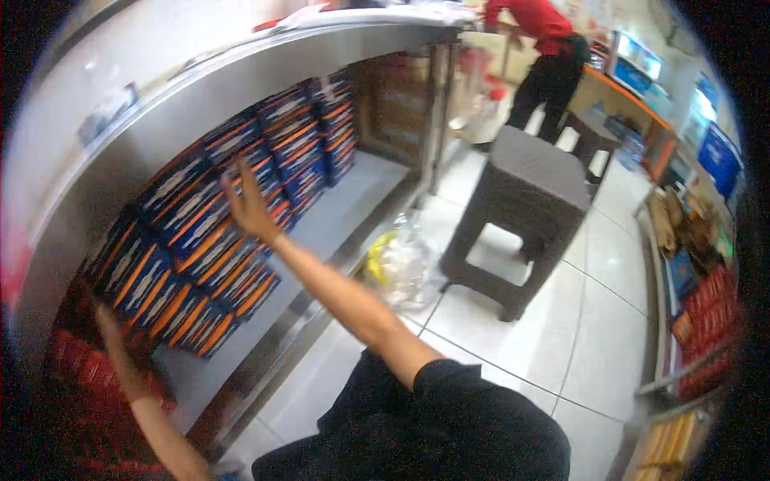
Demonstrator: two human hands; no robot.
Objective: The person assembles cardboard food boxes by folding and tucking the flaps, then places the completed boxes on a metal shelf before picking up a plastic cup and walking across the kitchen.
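Stacks of flat dark blue boxes with orange and white stripes [188, 196] fill a low shelf under a steel counter. Against the front of the upper stacks, my right hand [250, 204] is raised with fingers stretched out and apart, gripping nothing. Lower left, beside the leaning left stack [132, 268], my left hand [111, 329] is seen nearly edge-on, dim and slightly blurred. Its fingers look straight and flat, with nothing visible in them. Red boxes [88, 361] are piled next to that hand.
The steel counter's edge [265, 50] runs above the shelf. A dark plastic stool [521, 200] stands to the right on white tiles, near a clear plastic bag [401, 264]. Farther back a person in red [549, 48] bends over. Racks with red packs [710, 313] line the right.
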